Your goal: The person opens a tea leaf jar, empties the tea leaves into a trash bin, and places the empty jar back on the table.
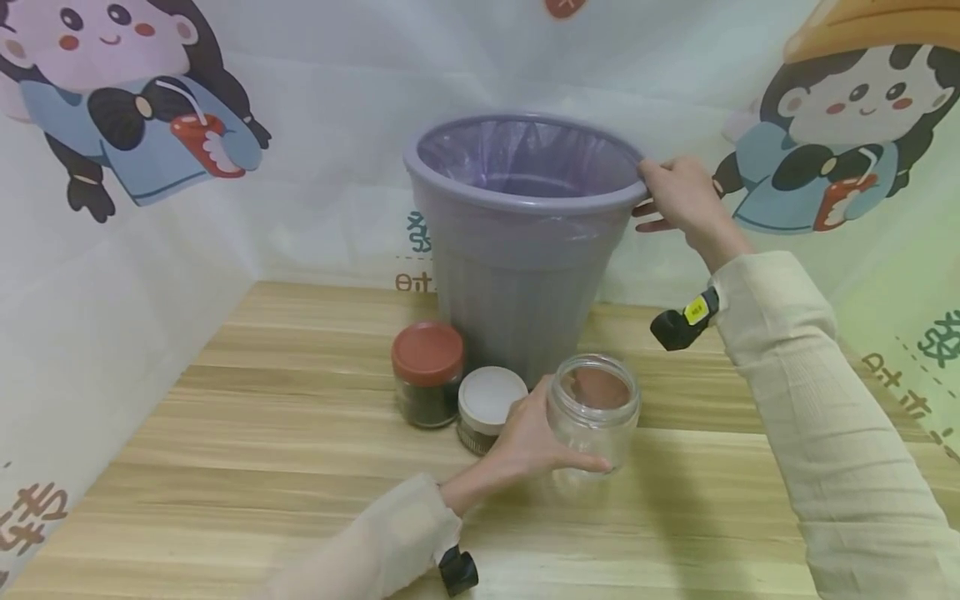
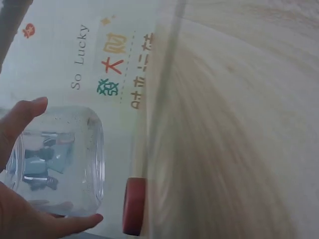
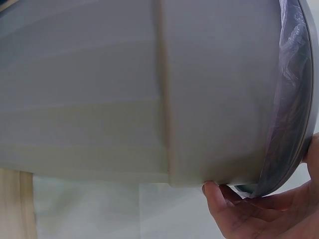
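My left hand (image 1: 528, 433) grips a clear glass jar (image 1: 603, 433) by its side, thumb at the front. The jar has no lid on, and its mouth faces up. A reddish-brown round shape shows through the mouth. In the left wrist view, the see-through jar (image 2: 60, 159) sits between thumb and fingers. My right hand (image 1: 686, 196) grips the rim of a purple-grey trash can (image 1: 517, 250) at its right side. In the right wrist view, the fingertips (image 3: 214, 196) touch the can's outer wall below the rim. A thin purple liner bag (image 3: 289, 79) hangs over that rim.
Left of the glass jar stand a jar with a white lid (image 1: 491, 396) and a dark-filled jar with a red lid (image 1: 427, 358), both close before the can. They stand on a wood-grain table (image 1: 300, 467). A printed cloth (image 1: 322, 167) hangs behind.
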Tool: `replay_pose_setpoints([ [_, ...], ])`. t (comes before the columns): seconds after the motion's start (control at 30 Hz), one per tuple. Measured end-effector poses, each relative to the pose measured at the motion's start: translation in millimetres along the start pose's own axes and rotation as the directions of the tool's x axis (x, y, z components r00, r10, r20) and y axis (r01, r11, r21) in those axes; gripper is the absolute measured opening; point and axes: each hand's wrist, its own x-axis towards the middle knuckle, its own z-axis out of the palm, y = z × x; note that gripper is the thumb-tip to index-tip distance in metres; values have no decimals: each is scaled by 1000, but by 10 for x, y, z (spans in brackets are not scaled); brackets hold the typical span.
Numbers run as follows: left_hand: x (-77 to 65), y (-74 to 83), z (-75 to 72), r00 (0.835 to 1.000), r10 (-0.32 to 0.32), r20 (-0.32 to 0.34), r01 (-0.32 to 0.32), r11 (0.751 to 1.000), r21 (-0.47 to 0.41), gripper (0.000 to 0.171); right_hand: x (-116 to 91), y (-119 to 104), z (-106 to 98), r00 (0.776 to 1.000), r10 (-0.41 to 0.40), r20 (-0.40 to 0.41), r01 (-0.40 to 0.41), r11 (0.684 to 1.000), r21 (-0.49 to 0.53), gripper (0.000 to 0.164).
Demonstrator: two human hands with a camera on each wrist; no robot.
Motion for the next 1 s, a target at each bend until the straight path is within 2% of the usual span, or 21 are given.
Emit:
replay_pose_setpoints([
  [0.13,16,-42,84,999,-33,-19,34,999,30,93,-3,1,3,1000,-1,4,1,1000,3,44],
  [0.3,48,-79,177,999,5,-50,-2,997,78,96,-8,-8,3,1000,5,6,-5,1000,-17,51],
  [0.37,63,-85,211,998,1,-62,5,996,90,96,-10,-10,1,1000,5,5,-5,1000,-16,51],
  [0.53,94,-95,267,995,-31,-100,40,995,94,95,-11,-5,3,1000,2,9,-2,1000,-5,51],
  [0.77,135,-141,333,989,-22,-145,32,997,64,93,-11,5,7,1000,-3,5,3,1000,-3,50],
  [1.0,180,-147,404,982,-63,-177,76,995,65,95,-6,8,11,1000,-3,11,3,1000,-1,50],
])
